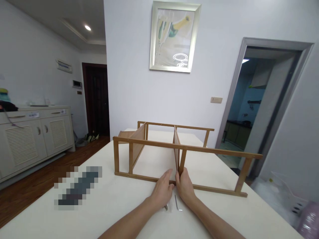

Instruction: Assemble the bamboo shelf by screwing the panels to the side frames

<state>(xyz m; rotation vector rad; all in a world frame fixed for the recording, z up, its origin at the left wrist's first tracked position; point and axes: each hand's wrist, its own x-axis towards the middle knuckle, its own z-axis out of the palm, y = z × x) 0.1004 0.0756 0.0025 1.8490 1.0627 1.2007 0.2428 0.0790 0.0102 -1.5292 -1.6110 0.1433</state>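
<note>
A wooden shelf rack [159, 144] lies on its side on the white table [119, 212], with shelf boards standing upright between its two ladder-like side frames. My left hand [160, 191] closes around the near frame's lower rail, just left of the middle shelf board [176, 149]. On the other side of that board, my right hand [185, 186] grips the rack where the board meets a short crossbar [182, 161]. Both hands hide the joint itself. An L-shaped hex key [177, 203] lies between my wrists, beside a small clear bag [169, 206] with metal hardware, partly under my left hand.
A blurred-out dark object [79, 187] rests at the table's left. Past that side stands a white louvred cabinet [32, 136]. The wall with a framed picture [174, 36] rises behind the table. Plastic-wrapped items [281, 196] sit by the right edge, near a doorway [245, 96].
</note>
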